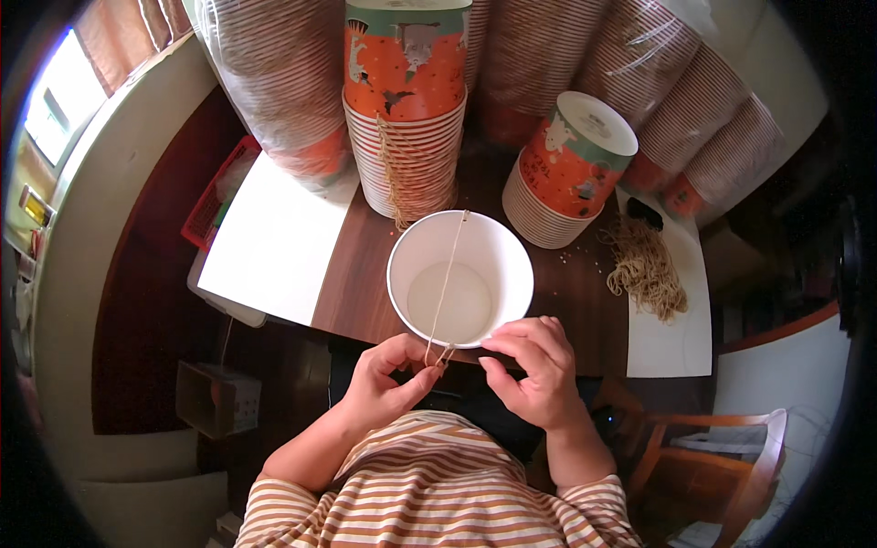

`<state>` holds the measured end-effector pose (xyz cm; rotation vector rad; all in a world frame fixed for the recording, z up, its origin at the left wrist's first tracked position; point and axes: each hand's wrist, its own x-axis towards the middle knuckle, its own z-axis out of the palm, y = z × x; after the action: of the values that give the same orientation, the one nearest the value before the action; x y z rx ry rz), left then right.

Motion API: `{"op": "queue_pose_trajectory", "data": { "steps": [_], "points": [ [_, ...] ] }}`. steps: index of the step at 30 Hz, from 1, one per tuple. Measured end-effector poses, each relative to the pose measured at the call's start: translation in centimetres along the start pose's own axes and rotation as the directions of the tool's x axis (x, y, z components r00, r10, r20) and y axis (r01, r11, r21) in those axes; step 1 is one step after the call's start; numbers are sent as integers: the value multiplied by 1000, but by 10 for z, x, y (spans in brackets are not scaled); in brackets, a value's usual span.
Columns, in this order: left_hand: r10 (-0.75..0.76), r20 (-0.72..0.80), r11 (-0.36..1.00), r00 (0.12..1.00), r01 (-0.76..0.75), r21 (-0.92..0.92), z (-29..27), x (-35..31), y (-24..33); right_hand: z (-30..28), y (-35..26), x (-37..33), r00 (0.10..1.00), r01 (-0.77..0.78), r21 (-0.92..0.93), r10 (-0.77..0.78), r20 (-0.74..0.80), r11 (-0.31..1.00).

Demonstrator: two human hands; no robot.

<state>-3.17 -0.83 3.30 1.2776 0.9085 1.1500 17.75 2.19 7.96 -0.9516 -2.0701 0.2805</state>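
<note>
pinching cord [447,277], the left hand [387,378] sits beside a white bucket [504,270].

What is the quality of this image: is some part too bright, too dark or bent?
Head view: the window at upper left is washed out; white glare streaks the plastic wrap at upper right; corners fall to black; the dark red panel looks bowed; the white bucket is clear.

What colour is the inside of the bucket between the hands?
The bucket is white inside; the head view shows it best.
</note>
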Motion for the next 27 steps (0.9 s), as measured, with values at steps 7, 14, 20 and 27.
{"op": "queue_pose_trajectory", "data": {
  "steps": [7, 14, 20, 27],
  "points": [
    [206, 29, 941, 978, -206, 268, -3, 13, 18, 15, 2, 24, 955, 162, 56, -171, 244, 985],
    [-40, 30, 989, 999, 44, -143, -13, 13, 13, 3, 11, 25, 988, 102, -95, -89, 130, 990],
    [-55, -7, 966, 998, 52, -252, -14, 15, 14, -7, 16, 26, 989, 9, -89, 4, 145, 996],
    [-41, 0, 980, 999, 40, -196, -10, 14, 16, 14, -3, 42, 949, 26, 207, -90, 303, 978]
  ]
}}
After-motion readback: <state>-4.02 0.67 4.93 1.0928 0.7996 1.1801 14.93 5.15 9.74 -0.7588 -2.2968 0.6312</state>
